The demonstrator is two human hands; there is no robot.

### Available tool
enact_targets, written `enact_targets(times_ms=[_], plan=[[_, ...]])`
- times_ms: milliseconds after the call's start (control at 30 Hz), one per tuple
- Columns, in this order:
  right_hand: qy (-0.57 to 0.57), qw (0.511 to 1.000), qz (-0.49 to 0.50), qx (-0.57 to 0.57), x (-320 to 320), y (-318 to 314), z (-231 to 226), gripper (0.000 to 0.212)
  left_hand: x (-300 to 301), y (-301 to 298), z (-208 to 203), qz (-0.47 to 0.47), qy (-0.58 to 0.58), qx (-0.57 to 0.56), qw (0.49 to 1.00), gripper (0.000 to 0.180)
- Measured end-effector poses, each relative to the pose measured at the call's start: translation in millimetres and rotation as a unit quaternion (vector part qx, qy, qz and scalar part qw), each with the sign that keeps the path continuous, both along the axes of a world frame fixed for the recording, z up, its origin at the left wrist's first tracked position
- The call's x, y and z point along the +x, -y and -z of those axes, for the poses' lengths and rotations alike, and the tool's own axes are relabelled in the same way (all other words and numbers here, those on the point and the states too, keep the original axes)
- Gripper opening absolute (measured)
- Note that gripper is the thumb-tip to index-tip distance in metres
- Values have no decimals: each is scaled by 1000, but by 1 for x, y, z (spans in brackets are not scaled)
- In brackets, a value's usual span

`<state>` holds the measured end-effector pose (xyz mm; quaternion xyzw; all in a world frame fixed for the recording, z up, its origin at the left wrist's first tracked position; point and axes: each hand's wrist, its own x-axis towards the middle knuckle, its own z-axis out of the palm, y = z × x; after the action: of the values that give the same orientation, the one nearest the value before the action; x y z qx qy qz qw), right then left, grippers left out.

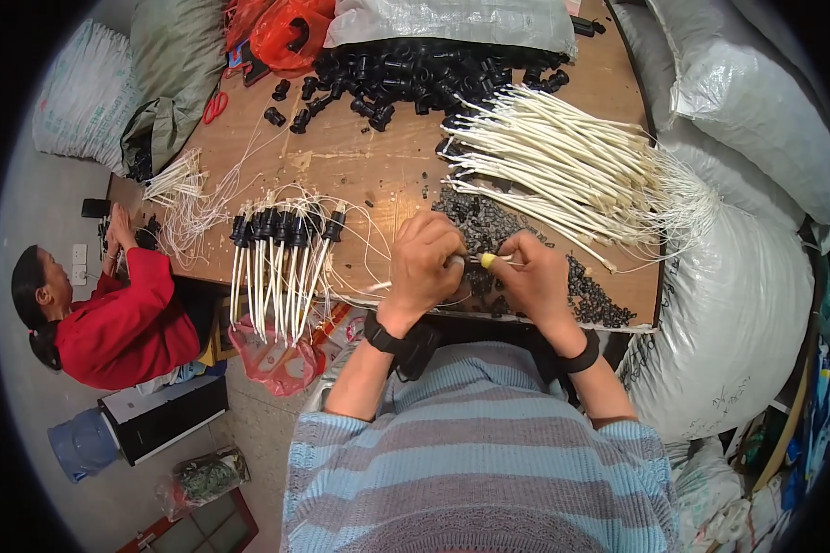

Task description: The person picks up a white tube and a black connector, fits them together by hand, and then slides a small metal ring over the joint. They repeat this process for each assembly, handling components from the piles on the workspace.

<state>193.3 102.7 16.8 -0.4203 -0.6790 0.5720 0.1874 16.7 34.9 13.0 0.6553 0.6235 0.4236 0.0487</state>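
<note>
The fingers of the right hand [537, 281] are bent almost closed, and a small yellow piece [487, 261] is pinched between the thumb and first finger. The fingers of the left hand [426, 261] are curled in (whether something is gripped by them cannot be told). The yellow piece looks short and round. It is held right at the right fingertips, between the two hands and near the left thumb. Around the hands, tiny dark parts [489, 217] are spread on the brown table [378, 166]. Long white tubes [544, 152] are piled beyond the right hand, and black plastic sockets [392, 78] are heaped at the back.
</note>
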Motion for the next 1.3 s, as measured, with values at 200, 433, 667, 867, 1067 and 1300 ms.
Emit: enact_targets(times_ms=[200, 433, 667, 867, 1067, 1300], plan=[[-120, 940, -17, -320, 15, -18, -16, 19, 1, 3, -17, 70, 95, -124, 985, 39], [-209, 922, 27, -324, 10, -15, -13, 18, 11, 6, 5, 122, 131, -140, 974, 47], [38, 975, -118, 185, 20, -7, -12, 29, -3, 5, 23, 62, 127, -190, 971, 21], [30, 961, -81, 263, 21, -8, 8, 33, 0, 4, 6, 91, 204, -253, 941, 28], [9, 971, -59, 232, 20, -11, 2, 32, 14, 8, 11, 85, 170, -214, 958, 33], [30, 905, -174, 386, 18, -8, -10, 28, -4, 8, 12, 74, 289, -323, 898, 30]])
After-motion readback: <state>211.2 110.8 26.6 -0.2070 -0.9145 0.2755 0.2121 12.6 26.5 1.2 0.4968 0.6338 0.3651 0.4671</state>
